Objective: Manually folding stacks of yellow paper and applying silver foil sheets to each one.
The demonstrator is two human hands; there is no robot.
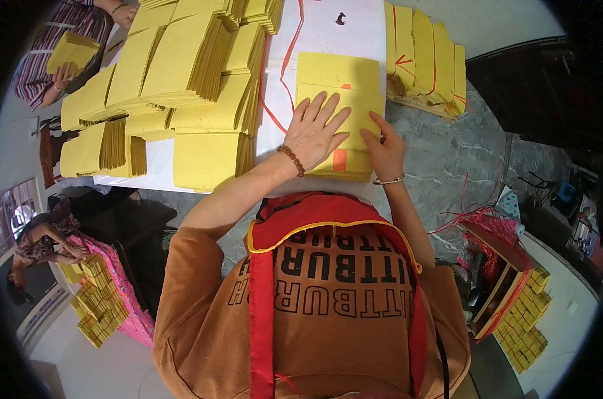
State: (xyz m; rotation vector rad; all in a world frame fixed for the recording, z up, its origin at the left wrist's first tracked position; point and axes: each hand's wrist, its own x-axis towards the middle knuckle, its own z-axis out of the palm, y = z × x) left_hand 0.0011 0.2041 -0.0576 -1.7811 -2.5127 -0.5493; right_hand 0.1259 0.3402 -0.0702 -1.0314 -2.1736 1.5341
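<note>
"What's furthest left?"

"At ten o'clock, a co-worker in stripes [98, 30] holds a sheaf of yellow paper [73, 53]. At eight, small yellow bundles [100, 302] stand beside a pink cloth [132, 299]."

"And next?"

"Fanned stacks of yellow paper [181, 56] cover the white table [158, 159] around ten to eleven. Right of them a red string [286, 70] runs loosely down from twelve."

"Where are the person's own hands?"

"Close to twelve. The left hand [311, 136], a beaded bracelet [291, 161] at its wrist, lies palm down, fingers spread, on a pile of yellow paper [359, 103] just past twelve. An orange-red strip [340, 159] shows on that pile."

"The other?"

"The right hand [386, 149] is at the pile's three o'clock edge, fingers slightly bent. I can't tell whether they grip it."

"Further right?"

"Red-tied yellow stacks [424, 60] at one, tangled red strands [491, 233] between three and four, more small bundles [524, 326] at four."
</note>
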